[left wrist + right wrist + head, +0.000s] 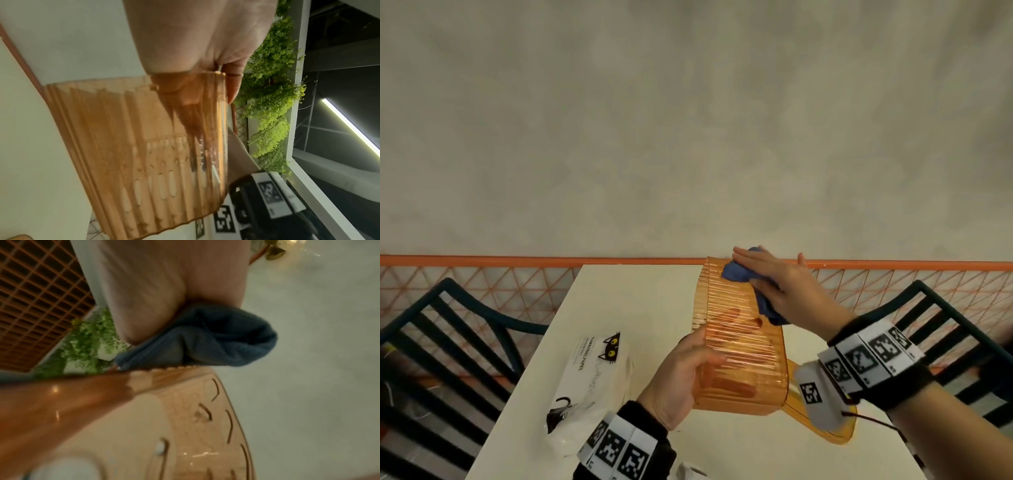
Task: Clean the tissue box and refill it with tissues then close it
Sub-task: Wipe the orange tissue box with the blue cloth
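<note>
An orange see-through ribbed tissue box (pixel 736 329) is held tilted above the white table (pixel 637 294). My left hand (pixel 681 370) grips its near end, thumb outside, with the fingers showing through the plastic (pixel 133 154). My right hand (pixel 774 274) lies flat with straight fingers, pressing a blue cloth (pixel 736 272) onto the box's far upper side. In the right wrist view the cloth (pixel 216 340) is bunched under the palm against the box edge (pixel 61 410). A white tissue pack (pixel 592 373) with black cat prints lies on the table to the left. The orange lid (pixel 832 437) lies under my right wrist.
Dark slatted chairs stand at the left (pixel 448 342) and right (pixel 945 325) of the narrow table. An orange rail with lattice (pixel 517 261) runs along the wall behind it. Green plants (pixel 271 97) show in the left wrist view.
</note>
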Demonstrator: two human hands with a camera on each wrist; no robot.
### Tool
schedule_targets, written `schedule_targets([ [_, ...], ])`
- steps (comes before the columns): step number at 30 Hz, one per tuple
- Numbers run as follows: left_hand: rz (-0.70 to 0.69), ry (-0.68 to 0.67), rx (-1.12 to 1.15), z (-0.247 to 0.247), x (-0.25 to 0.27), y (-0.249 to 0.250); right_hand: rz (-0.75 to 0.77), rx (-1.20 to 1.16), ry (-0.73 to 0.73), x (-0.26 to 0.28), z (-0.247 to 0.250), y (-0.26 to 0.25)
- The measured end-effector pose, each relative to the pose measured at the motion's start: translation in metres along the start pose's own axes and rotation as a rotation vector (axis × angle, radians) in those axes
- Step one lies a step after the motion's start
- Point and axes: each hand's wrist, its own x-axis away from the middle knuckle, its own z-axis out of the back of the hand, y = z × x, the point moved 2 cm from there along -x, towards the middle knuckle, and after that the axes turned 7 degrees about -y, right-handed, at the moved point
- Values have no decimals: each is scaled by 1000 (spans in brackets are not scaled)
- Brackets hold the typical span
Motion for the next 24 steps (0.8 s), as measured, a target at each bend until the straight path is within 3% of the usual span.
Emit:
schedule_targets([
  [6, -19, 121, 22, 5, -3, 0, 336, 92, -127, 24, -33, -34],
  [11, 4, 76, 113, 0, -5, -3, 91, 16, -19, 5, -27, -13],
  [14, -2, 62, 216, 2, -4, -5, 208, 24, -70, 18, -44, -21],
  [20, 74, 161, 363, 16, -3, -8, 466, 147, -255, 57, -69, -25],
  [24, 108, 137, 204, 8, -7, -8, 214, 36, -92, 30, -47, 8],
])
